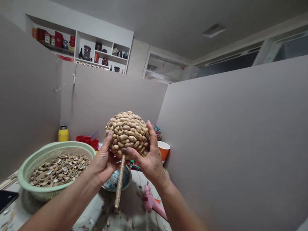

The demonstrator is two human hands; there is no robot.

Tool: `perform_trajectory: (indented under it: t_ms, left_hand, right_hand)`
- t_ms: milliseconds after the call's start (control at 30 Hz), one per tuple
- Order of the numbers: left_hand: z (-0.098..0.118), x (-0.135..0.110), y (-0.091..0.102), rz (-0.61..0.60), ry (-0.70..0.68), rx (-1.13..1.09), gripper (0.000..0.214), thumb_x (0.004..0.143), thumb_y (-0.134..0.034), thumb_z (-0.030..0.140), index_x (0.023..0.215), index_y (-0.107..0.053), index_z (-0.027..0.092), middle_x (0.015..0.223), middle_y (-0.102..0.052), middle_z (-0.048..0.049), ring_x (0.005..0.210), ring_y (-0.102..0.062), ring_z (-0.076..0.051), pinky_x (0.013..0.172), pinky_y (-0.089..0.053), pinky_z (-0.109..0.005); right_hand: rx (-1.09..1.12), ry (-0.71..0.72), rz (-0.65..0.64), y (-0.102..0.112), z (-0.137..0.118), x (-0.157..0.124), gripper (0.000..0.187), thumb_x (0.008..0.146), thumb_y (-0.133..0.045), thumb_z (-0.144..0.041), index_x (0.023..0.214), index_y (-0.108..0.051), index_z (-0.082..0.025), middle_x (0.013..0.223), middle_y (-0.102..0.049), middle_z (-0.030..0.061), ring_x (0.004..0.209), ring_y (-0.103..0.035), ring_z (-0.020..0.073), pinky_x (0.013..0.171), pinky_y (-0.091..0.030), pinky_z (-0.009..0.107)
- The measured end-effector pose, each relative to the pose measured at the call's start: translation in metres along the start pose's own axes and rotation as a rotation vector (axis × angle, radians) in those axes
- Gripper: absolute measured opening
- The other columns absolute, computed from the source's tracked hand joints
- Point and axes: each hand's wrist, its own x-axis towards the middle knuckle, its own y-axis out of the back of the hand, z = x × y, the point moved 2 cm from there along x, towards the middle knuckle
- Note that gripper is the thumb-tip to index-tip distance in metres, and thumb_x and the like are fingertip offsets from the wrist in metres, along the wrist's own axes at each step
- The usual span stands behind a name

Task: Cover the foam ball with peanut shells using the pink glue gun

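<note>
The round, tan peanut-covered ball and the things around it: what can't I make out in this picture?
All in the head view:
Round, tan peanut-covered ball: its far side, turned from the camera.
Left hand: its fingertips, apart from the thumb's, behind the ball.
Pink glue gun: its handle end, behind the right forearm.
Black, flat, phone-like slab: cut off by the left edge.
Red boxes, upper left: any lettering, too small to read.

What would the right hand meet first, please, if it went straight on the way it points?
Most likely the peanut-covered piece, which the right hand touches; beyond that, perhaps the grey back partition, though depth is unclear.
</note>
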Motion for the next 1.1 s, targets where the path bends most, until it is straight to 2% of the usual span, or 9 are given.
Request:
perform_trajectory:
  t_ms: [267,467,800,1100]
  left_hand:
    - [-0.0027,0.0031,0.004,0.024,0.007,0.032,0.051,0.088,-0.063,0.05,0.13,-0.06,0.021,0.107,-0.077,-0.0111,0.087,-0.075,-0.028,0.077,-0.063,-0.044]
    - [-0.0032,0.0032,0.0042,0.025,0.006,0.056,0.047,0.089,-0.063,0.05,0.125,-0.063,0.02,0.106,-0.077,-0.0117,0.084,-0.075,-0.026,0.073,-0.063,-0.042]
    - [-0.0032,0.0012,0.004,-0.003,-0.009,0.056,0.045,0.09,-0.062,0.049,0.125,-0.064,0.022,0.104,-0.077,-0.0108,0.083,-0.075,-0.025,0.073,-0.063,-0.04]
    - [-0.002,-0.0027,-0.0016,0.021,-0.002,0.018,0.042,0.092,-0.059,0.048,0.124,-0.064,0.021,0.1,-0.078,-0.0098,0.081,-0.075,-0.024,0.077,-0.063,-0.043]
  right_hand:
    - [0.018,-0.009,-0.002,-0.003,0.006,0.0003,0.098,0.075,-0.081,-0.045,0.154,-0.022,-0.038,0.159,-0.029,0.007,0.144,-0.031,0.0354,0.118,-0.025,0.062]
    - [0.026,-0.01,0.006,-0.0028,0.0057,-0.0011,0.099,0.075,-0.082,-0.044,0.154,-0.023,-0.036,0.159,-0.029,0.0075,0.144,-0.03,0.0357,0.118,-0.023,0.063]
    - [-0.008,0.019,0.027,-0.0032,0.0036,-0.0008,0.1,0.074,-0.082,-0.045,0.154,-0.023,-0.035,0.16,-0.028,0.0072,0.146,-0.028,0.0337,0.12,-0.022,0.059]
    - [-0.055,0.025,0.015,-0.0031,0.0027,0.0001,0.101,0.075,-0.08,-0.05,0.154,-0.02,-0.034,0.16,-0.028,0.0078,0.146,-0.029,0.0326,0.119,-0.025,0.057]
